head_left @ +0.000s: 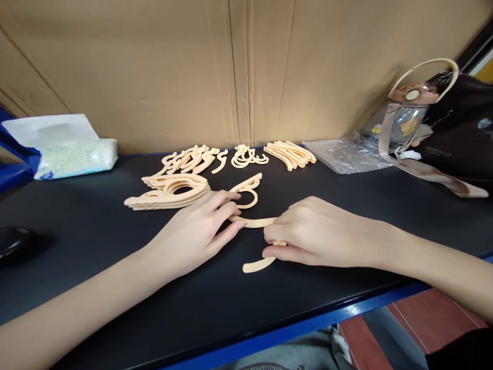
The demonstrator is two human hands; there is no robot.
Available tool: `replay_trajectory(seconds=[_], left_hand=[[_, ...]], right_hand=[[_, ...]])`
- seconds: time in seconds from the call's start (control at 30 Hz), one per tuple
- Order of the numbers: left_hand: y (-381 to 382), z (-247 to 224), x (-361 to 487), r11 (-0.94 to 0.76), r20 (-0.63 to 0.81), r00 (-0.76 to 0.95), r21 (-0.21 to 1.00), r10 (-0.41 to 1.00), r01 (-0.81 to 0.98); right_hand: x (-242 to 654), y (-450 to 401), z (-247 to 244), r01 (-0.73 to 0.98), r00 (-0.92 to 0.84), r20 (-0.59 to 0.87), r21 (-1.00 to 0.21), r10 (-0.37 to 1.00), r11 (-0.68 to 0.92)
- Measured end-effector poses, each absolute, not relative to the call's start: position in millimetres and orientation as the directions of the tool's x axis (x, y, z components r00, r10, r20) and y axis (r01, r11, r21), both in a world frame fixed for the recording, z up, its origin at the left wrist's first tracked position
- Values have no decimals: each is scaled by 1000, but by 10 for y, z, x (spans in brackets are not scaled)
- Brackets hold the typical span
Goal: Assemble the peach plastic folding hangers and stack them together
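Pale beige plastic hanger parts lie across a black tabletop. My left hand (204,221) is closed over one end of a partly joined hanger (256,222), its thumb and fingers on the piece. Beyond those fingers a ring and a straight arm of the same plastic stick out. My right hand (308,231) pinches a curved beige piece (258,265) that points down and left, close to the hanger's right end. Its fingers hide the spot where the two parts meet, so I cannot tell whether they are joined. Left of my left hand sits a stack of folded hangers (173,192).
Along the back lie curved hook-like pieces (194,158), ring-shaped pieces (246,156) and a pile of arms (290,154). A tissue pack (77,154) stands left, a black mouse (15,241) nearer. At right are a clear plastic bag (346,154), a strapped bottle (408,121) and a black bag (462,133).
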State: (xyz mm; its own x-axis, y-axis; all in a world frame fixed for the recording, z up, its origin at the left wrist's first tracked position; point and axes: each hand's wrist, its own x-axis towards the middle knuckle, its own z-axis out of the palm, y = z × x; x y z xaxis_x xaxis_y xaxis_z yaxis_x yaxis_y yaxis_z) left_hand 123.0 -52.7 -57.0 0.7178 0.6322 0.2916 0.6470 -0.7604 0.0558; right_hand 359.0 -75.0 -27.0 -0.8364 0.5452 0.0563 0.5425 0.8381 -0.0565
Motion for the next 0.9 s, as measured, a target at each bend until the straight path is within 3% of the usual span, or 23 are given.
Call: replay_trajectory(seconds=[0.13, 0.4, 0.67, 0.9], left_hand=[[-519, -565, 1229, -728, 305, 679, 77, 668, 681], [-500, -564, 1204, -728, 292, 681, 88, 671, 680], [-508, -569, 1207, -708, 346, 629, 191, 696, 680], [-523, -579, 1215, -676, 373, 589, 167, 717, 717]], right_hand=[[3692, -859, -179, 697, -717, -61, -40, 694, 716], [4017, -634, -155, 786, -618, -100, -88, 780, 612], [3924, -452, -143, 656, -745, -50, -233, 665, 718], [3860, -515, -180, 592, -791, -33, -291, 610, 752]])
